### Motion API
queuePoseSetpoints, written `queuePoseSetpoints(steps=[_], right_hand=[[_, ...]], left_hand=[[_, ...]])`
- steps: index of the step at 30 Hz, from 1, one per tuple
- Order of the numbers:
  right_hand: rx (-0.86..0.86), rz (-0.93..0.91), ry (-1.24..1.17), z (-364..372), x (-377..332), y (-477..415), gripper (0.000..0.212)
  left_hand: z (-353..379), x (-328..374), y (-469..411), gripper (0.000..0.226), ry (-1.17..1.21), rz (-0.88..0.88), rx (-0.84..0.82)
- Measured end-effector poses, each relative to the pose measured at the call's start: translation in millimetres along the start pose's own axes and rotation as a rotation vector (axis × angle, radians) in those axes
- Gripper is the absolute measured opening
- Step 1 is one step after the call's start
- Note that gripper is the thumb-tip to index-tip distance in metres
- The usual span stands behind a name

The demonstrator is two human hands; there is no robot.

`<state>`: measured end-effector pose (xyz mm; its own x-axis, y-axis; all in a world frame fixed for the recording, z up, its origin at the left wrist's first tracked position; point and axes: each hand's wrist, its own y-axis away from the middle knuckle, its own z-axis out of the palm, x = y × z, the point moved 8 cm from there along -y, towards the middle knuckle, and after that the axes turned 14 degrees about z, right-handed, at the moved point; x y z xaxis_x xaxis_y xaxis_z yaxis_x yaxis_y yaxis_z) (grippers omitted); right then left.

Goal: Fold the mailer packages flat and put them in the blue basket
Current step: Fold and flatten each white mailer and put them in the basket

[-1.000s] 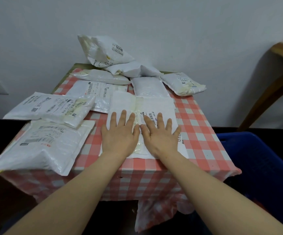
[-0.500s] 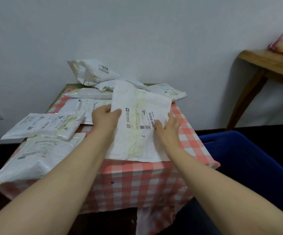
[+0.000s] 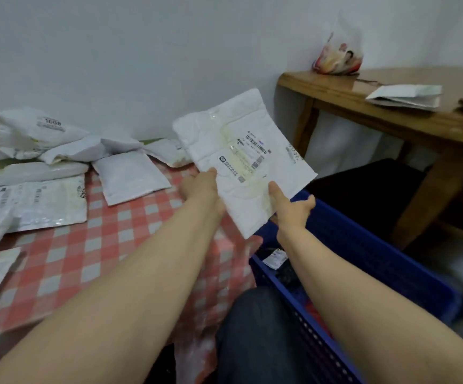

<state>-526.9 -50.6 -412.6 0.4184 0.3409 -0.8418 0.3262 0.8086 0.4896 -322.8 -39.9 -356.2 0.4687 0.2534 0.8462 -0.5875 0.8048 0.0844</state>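
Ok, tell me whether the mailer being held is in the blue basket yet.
Not yet. Both hands hold the mailer in the air above the basket.

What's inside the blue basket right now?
In the blue plastic basket, only a small white label scrap and dark contents show; the right forearm and the held white padded mailer cover the rest.

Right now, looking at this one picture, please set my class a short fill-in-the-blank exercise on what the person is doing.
1. Both hands, left hand and right hand, hold one white ____.
2. The held mailer hangs above the near end of the ____ basket.
3. The tablecloth is red-and-white ____.
4. The plastic bag sits on the ____ table.

Missing words: mailer; blue; checked; wooden
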Motion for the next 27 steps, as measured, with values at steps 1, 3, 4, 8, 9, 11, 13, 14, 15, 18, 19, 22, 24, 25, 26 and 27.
queuePoseSetpoints(steps=[1,3,4,8,9,11,13,14,15,18,19,22,24,25,26,27], right_hand=[[-0.064,0.057,-0.078,-7,3,-6,0.087],[-0.132,0.114,-0.184,-27,4,-19,0.044],[-0.115,0.143,-0.19,-40,7,-25,0.034],[0.006,0.218,-0.168,-101,19,-61,0.036],[0.027,0.221,-0.168,-114,22,-69,0.038],[0.086,0.221,-0.159,-137,29,-86,0.04],[0.151,0.223,-0.155,-157,38,-103,0.04],[0.177,0.228,-0.161,-165,45,-112,0.04],[0.198,0.236,-0.17,-173,51,-121,0.039],[0.246,0.281,-0.164,-191,76,-150,0.034],[0.265,0.293,-0.152,-194,85,-159,0.035],[0.299,0.315,-0.105,-197,111,-190,0.044],[0.289,0.323,-0.066,-190,127,-211,0.047],[0.274,0.322,-0.043,-186,134,-221,0.049],[0.259,0.324,-0.015,-181,141,-232,0.05],[0.256,0.331,0.008,-176,147,-239,0.05]], left_hand=[[10,-16,7,0.013,-0.016,-0.033,-0.025],[28,-47,23,0.022,-0.032,-0.09,-0.063],[33,-60,29,0.024,-0.047,-0.111,-0.077],[50,-106,64,0.021,-0.326,-0.249,-0.223],[51,-117,70,0.02,-0.425,-0.28,-0.264],[54,-138,77,0.029,-0.57,-0.328,-0.322],[60,-156,79,0.033,-0.659,-0.341,-0.361],[63,-165,79,0.031,-0.696,-0.344,-0.372],[65,-176,77,0.029,-0.73,-0.344,-0.383],[72,-207,64,0.032,-0.866,-0.294,-0.437],[77,-219,61,0.035,-0.907,-0.303,-0.47],[89,-239,46,0.037,-1.202,-0.256,-0.571],[106,-249,41,0.036,-1.561,-0.067,-0.876],[106,-258,33,0.035,-1.628,-0.056,-0.913],[105,-273,23,0.034,-1.63,-0.067,-0.958],[102,-277,15,0.033,-1.658,-0.075,-0.921]])
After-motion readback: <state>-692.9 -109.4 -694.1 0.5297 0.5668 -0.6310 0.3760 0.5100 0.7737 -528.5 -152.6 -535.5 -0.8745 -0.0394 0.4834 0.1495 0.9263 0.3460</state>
